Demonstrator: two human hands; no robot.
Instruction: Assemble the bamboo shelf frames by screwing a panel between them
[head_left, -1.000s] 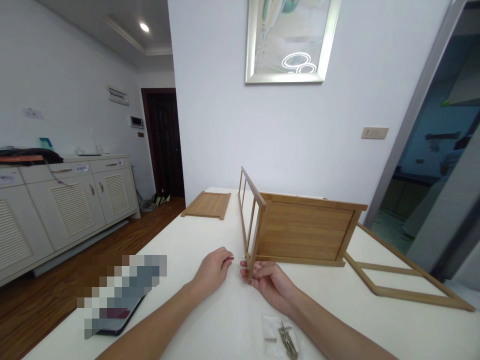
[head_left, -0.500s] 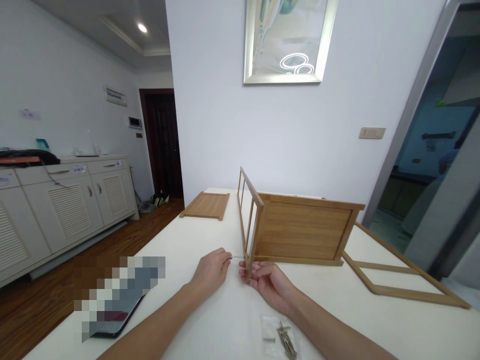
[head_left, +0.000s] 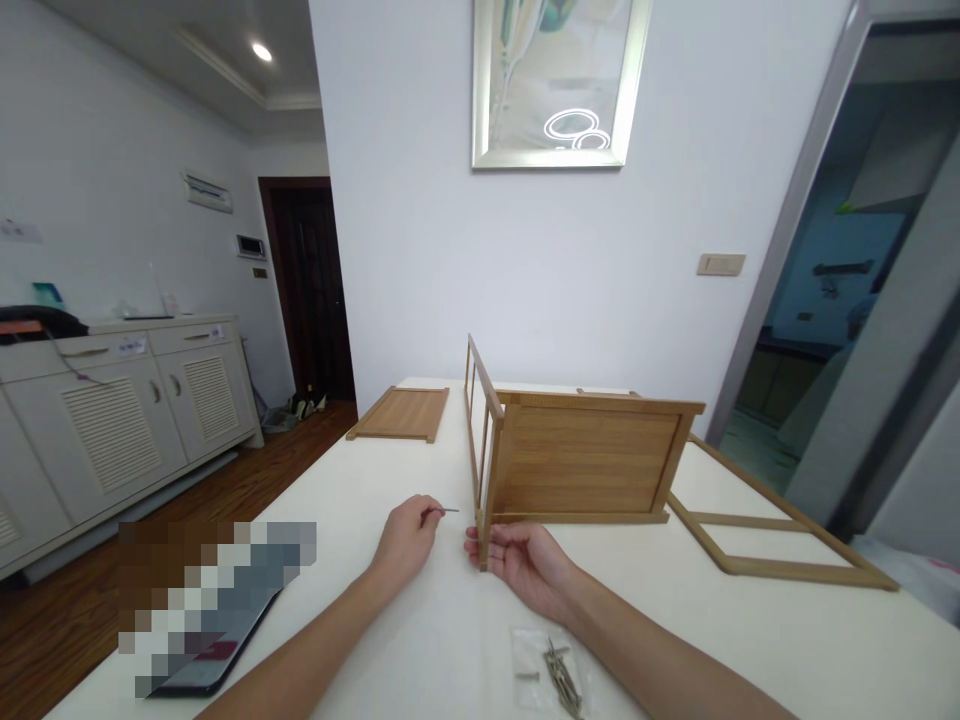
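My left hand (head_left: 407,538) is closed in a pinch on a thin metal rod (head_left: 448,511) that looks like the shaft of a hex key. Its tip points right and stands a little apart from the upright wooden side frame (head_left: 486,470). Round the near lower end of that frame, my right hand (head_left: 529,565) is closed, its fingertips showing on the left side. A wooden panel (head_left: 589,460) stands on edge against the frame, reaching off to the right. Below my right hand lies a clear plastic bag (head_left: 521,650) with several metal bolts (head_left: 561,680).
On the white table (head_left: 420,650) a flat wooden panel (head_left: 401,413) lies at the back left. An open wooden frame (head_left: 795,575) lies on the right. A dark phone-like device (head_left: 202,670), partly pixelated, is at the front left. The wall (head_left: 397,270) rises behind the table.
My left hand has drawn the rod leftward, away from the side frame it reached before. My right hand keeps its hold. The whole view has shifted slightly.
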